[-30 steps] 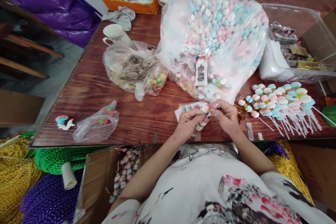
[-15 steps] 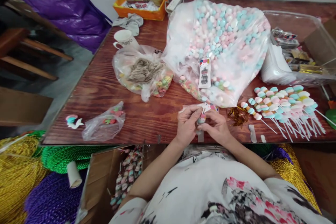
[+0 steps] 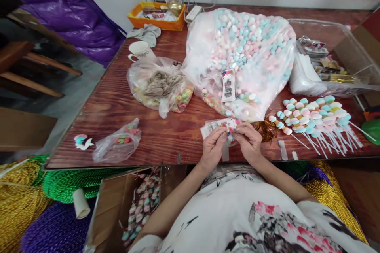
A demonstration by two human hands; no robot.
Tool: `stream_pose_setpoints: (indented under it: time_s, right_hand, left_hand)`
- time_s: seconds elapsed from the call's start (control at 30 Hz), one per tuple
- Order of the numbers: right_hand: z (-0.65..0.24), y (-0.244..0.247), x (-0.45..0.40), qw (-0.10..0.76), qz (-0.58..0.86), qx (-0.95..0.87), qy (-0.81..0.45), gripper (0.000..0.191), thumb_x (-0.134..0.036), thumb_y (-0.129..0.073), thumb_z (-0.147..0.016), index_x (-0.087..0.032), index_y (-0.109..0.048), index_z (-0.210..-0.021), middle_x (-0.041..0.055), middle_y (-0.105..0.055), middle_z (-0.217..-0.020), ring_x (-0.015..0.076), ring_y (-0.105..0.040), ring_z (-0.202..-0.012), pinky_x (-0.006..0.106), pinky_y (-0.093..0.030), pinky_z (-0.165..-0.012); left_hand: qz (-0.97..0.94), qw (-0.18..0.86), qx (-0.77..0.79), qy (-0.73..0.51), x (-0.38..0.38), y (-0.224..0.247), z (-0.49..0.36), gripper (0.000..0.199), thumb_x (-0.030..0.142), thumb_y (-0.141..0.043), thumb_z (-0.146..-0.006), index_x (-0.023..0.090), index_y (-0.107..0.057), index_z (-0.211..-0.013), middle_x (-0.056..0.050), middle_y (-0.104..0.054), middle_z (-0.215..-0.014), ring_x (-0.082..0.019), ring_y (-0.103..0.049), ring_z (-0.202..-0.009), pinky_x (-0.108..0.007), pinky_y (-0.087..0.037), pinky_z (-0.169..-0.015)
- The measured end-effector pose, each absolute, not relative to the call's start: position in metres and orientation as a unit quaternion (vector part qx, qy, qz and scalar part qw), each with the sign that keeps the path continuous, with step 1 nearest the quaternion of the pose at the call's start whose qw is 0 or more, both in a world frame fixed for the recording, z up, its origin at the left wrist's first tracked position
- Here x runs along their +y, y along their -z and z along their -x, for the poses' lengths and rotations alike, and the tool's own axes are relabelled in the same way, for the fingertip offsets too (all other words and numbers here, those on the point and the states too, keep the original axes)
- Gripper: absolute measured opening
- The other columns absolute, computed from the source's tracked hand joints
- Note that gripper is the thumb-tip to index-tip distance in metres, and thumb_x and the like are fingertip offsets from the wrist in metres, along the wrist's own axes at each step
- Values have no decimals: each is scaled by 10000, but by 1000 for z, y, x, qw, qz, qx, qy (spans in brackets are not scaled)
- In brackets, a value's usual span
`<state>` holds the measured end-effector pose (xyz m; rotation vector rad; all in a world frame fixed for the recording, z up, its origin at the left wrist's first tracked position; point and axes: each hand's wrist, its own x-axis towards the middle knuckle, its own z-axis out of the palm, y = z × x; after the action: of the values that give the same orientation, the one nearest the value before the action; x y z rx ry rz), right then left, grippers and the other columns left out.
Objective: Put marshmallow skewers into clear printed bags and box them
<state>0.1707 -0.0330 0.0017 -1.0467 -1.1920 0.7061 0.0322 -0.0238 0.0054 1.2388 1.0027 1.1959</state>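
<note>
Large clear bag: the large clear bag lies in the middle of the tabletop, well filled with pastel pieces; a printed card rests on its near part.
Small colourful packet: the small colourful packet is just in front of the large clear bag, between the hands; the fingers hide most of it.
Left hand: the left hand has its grip closed to a fingertip pinch on the packet's left side.
Right hand: the right hand has its grip likewise closed, thumb and finger pinching the right side.
White printed slips: the white printed slips lie in front of the large clear bag, just beside the left fingers.
Skewers, done: a row of skewers with pieces threaded on white sticks lies to the right of the large clear bag; more strung pieces sit in a carton, nearer the person than the bag and to its left, below the tabletop edge.
Packet, left to do: it appears to be mid-handling, with both hands on it; how complete it is, I cannot tell.
Loose pieces, left: plenty in the large clear bag look unstrung.
</note>
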Motion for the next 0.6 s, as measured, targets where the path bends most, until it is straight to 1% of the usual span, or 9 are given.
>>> stream_pose_setpoints:
  time_s: [0.07,0.13,0.27,0.33,0.4,0.47,0.53,0.6]
  right_hand:
    - [-170,-2,-35,656,459,-530,-279,102,-180,-677,-820,-271,-713,-851,7,-624,-801,152,-592,-790,299,-491,-716]
    - [-169,-4,-36,648,458,-549,-262,137,-174,-648,-840,-276,-718,-898,16,-626,-812,153,-597,-788,303,-499,-708]
    - [-169,-11,-40,616,447,-599,-250,182,-175,-598,-864,-264,-718,-966,37,-623,-836,149,-588,-745,300,-502,-655]
    - [-170,-14,-41,615,445,-603,-246,166,-174,-594,-866,-255,-708,-953,38,-621,-824,150,-588,-737,299,-503,-649]
    - [-170,-15,-40,618,452,-597,-241,131,-177,-594,-868,-248,-695,-914,34,-623,-798,153,-589,-735,304,-507,-662]
    - [-171,-14,-40,623,460,-589,-232,111,-179,-592,-870,-245,-681,-881,28,-625,-778,156,-589,-730,307,-508,-674]
    - [-172,-12,-41,626,464,-588,-218,113,-173,-586,-870,-245,-673,-879,27,-626,-777,156,-586,-724,305,-504,-667]
    - [-173,-11,-41,632,458,-593,-199,132,-157,-582,-866,-246,-671,-905,32,-625,-794,158,-587,-734,304,-501,-661]
  left_hand:
    - [-557,526,421,-486,-27,-8,-34,255,374,-623,-877,203,-748,-1019,-65,-699,-1065,-194,-615,-1055,-325,-439,-1017]
    - [-572,518,425,-473,-28,-11,-35,256,367,-593,-897,206,-735,-1036,-59,-690,-1067,-185,-612,-1045,-309,-439,-1006]
    - [-589,511,427,-458,-25,-17,-34,241,380,-586,-893,189,-733,-888,-46,-672,-949,-173,-605,-923,-274,-470,-907]
    - [-604,511,411,-453,-23,-21,-34,237,375,-587,-890,183,-722,-858,-49,-661,-923,-179,-600,-916,-277,-469,-893]
    - [-620,503,399,-452,-21,-24,-34,229,361,-565,-902,184,-711,-896,-55,-659,-937,-183,-601,-927,-284,-466,-898]
    - [-645,481,394,-445,-21,-26,-36,227,344,-531,-921,186,-695,-918,-57,-648,-926,-177,-595,-899,-282,-467,-880]
    - [-671,459,391,-430,-21,-25,-37,229,331,-503,-936,187,-679,-916,-55,-630,-899,-171,-579,-864,-275,-466,-858]
    - [-684,457,388,-416,-22,-24,-38,229,329,-494,-940,185,-672,-923,-60,-627,-923,-175,-572,-885,-277,-459,-874]
